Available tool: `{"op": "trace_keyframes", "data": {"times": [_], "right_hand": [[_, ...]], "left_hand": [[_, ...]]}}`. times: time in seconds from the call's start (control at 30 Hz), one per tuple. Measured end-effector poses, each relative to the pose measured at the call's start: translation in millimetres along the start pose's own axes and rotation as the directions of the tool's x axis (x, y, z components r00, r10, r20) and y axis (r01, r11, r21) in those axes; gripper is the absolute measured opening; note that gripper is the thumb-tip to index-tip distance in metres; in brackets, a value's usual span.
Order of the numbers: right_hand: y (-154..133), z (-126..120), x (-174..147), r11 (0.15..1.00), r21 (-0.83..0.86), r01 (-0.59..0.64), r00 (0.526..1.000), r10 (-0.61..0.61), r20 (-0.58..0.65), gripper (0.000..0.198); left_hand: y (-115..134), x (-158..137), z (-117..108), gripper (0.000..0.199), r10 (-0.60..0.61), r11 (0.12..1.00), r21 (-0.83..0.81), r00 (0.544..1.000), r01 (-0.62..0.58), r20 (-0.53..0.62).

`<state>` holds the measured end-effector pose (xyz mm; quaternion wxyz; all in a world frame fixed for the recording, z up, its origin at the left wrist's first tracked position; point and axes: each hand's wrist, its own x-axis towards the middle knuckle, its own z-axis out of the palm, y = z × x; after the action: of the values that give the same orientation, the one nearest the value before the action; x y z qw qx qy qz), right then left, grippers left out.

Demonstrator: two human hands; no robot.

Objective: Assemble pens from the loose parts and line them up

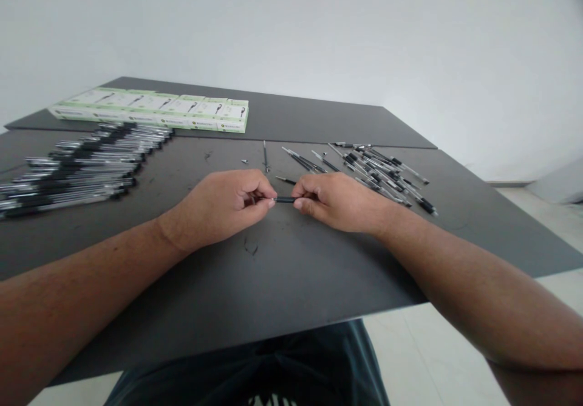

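Between my two hands, just above the grey table, is a pen [285,200] with a dark barrel section, lying roughly level. My left hand [228,202] is closed and pinches its left end with thumb and forefinger. The other end sits between the thumb and forefinger of my right hand [339,202], also closed. My fingers hide both ends of the pen. Just beyond them lie a thin refill with a light tip [285,180], several dark refills [300,160], and an upright-lying refill [265,155]. A small metallic tip [245,161] rests nearby.
A large row of clear and black pens [86,166] covers the left side. Behind it stand green-and-white boxes [155,111] in a row. A loose pile of pen parts [387,175] lies at right. Black scraps [250,247] dot the table [282,284], whose near edge faces my lap.
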<state>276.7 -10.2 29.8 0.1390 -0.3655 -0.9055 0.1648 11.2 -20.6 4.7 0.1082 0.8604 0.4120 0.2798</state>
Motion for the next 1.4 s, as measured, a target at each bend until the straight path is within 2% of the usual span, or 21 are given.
{"op": "trace_keyframes", "data": {"times": [0.3, 0.5, 0.67, 0.77, 0.93, 1.07, 1.23, 1.4], "right_hand": [[-0.4, -0.3, 0.3, 1.0, -0.018, 0.02, 0.999, -0.019, 0.03, 0.016], [-1.4, -0.6, 0.5, 0.999, 0.034, -0.019, 1.0, 0.02, -0.008, 0.016], [-1.6, -0.8, 0.7, 1.0, -0.002, 0.028, 0.999, -0.028, 0.016, 0.019], [-2.1, -1.3, 0.5, 0.999, 0.039, -0.005, 1.0, 0.005, -0.008, 0.016], [-4.3, -3.0, 0.7, 1.0, -0.03, 0.001, 0.998, 0.001, 0.055, 0.016], [-3.6, -2.0, 0.4, 0.998, 0.055, -0.027, 1.0, 0.027, 0.004, 0.017], [-1.8, -0.8, 0.4, 1.0, -0.012, 0.013, 1.0, -0.013, 0.004, 0.018], [-2.1, -1.6, 0.8, 0.999, 0.041, -0.016, 1.0, 0.016, -0.006, 0.016]], "left_hand": [[0.0, -0.1, -0.3, 0.017, 0.001, 1.0, -0.001, 1.0, -0.001, 0.004], [0.0, 0.4, -0.2, 0.019, -0.006, 1.0, 0.014, 1.0, 0.006, 0.007], [1.9, 0.2, -0.4, 0.018, -0.012, 1.0, 0.005, 1.0, 0.012, 0.008], [1.1, -0.1, 0.0, 0.017, -0.014, 1.0, 0.017, 1.0, 0.014, -0.003], [0.8, 0.0, -0.9, 0.017, -0.006, 1.0, 0.021, 1.0, 0.006, 0.011], [2.8, 0.4, -2.4, 0.017, -0.015, 1.0, 0.021, 1.0, 0.015, 0.008], [3.7, 1.0, -2.2, 0.016, -0.007, 1.0, 0.028, 1.0, 0.007, 0.009], [2.4, 1.2, -1.7, 0.016, -0.009, 1.0, 0.021, 1.0, 0.009, 0.01]]}}
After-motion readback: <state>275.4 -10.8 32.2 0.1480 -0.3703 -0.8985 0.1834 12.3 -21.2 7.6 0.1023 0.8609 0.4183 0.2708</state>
